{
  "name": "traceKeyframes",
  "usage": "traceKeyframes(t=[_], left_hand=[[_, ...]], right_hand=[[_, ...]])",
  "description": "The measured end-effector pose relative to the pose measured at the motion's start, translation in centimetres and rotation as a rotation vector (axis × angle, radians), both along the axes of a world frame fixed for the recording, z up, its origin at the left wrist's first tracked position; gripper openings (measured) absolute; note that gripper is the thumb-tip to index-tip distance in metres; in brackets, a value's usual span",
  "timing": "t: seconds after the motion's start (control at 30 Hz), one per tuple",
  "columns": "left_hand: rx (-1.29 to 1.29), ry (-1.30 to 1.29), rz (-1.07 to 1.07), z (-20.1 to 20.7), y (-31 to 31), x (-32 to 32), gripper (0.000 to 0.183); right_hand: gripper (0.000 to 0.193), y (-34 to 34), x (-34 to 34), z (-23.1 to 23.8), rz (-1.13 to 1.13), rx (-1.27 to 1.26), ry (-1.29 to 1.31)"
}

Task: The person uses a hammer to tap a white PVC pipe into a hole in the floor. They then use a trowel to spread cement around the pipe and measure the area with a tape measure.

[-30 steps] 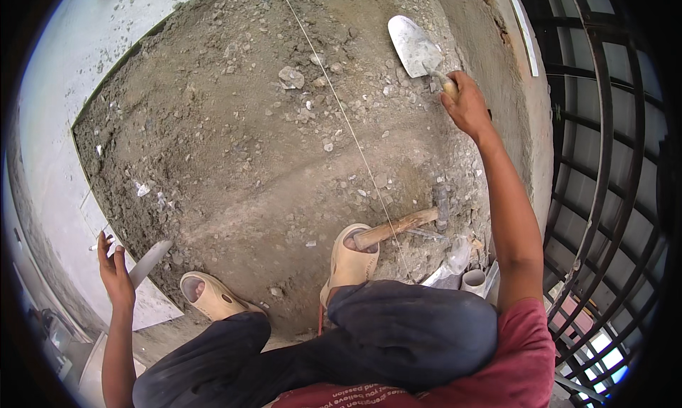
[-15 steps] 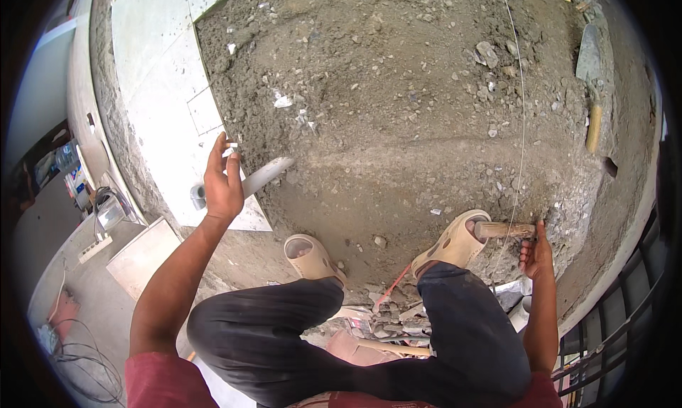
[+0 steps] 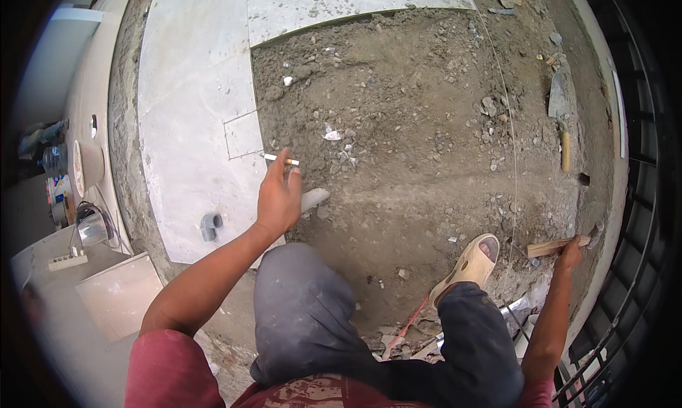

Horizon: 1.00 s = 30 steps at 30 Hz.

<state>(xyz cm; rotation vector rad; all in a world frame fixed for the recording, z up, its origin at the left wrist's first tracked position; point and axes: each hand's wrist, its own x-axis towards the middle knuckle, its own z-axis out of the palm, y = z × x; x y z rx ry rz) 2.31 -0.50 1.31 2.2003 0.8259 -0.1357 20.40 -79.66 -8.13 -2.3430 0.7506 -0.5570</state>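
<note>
My left hand (image 3: 279,203) is held above the tile edge with a lit-looking white cigarette (image 3: 273,158) pinched between its fingers. Beyond it, partly covered, a grey pipe (image 3: 315,199) lies on the rough ground. A grey elbow pipe fitting (image 3: 210,227) rests on the large pale tiles (image 3: 188,124) to the left. At the right edge of the ground, my right hand (image 3: 568,255) is wrapped around a hammer (image 3: 544,248) near its head; the wooden handle points left. Below that hand, some white sheeting partly shows beside my leg.
A trowel (image 3: 559,99) with a wooden handle lies at the right. A thin string (image 3: 510,124) runs along the gravelly ground (image 3: 405,124). Dark metal railings (image 3: 643,195) border the right side. At the left are a power strip (image 3: 67,261) and a loose tile (image 3: 117,294).
My right hand has shifted right with the hammer, whose head now shows. My left knee has come inward, covering the left sandal. The view has shifted, showing more tiles.
</note>
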Motion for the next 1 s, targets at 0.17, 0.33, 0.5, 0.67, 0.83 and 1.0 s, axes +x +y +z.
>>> traceKeyframes(t=[0.17, 0.33, 0.5, 0.67, 0.83, 1.0], left_hand=[[0.022, -0.028, -0.013, 0.4, 0.0, -1.1, 0.049], [0.043, -0.122, -0.059, -0.1, 0.3, -1.7, 0.049], [0.059, -0.130, -0.038, -0.2, -0.3, -1.4, 0.048], [0.197, -0.193, -0.026, -1.2, 0.2, -2.1, 0.048], [-0.009, -0.073, 0.156, 1.5, -0.9, -1.4, 0.049], [0.215, -0.143, 0.102, 0.4, -1.1, -0.9, 0.047]], right_hand=[[0.036, 10.2, 2.8, 15.8, 0.031, 0.119, -0.118], [0.029, 25.5, -4.2, 26.9, 0.516, 0.109, 0.515], [0.038, 32.9, -9.6, 17.7, 1.048, -0.239, 0.992], [0.033, 38.3, -16.5, 6.8, 1.531, -0.158, 1.146], [0.037, 44.4, -16.0, 6.4, 2.120, -0.463, 1.011], [0.046, 54.7, -16.2, 2.0, 2.119, -0.027, 0.565]])
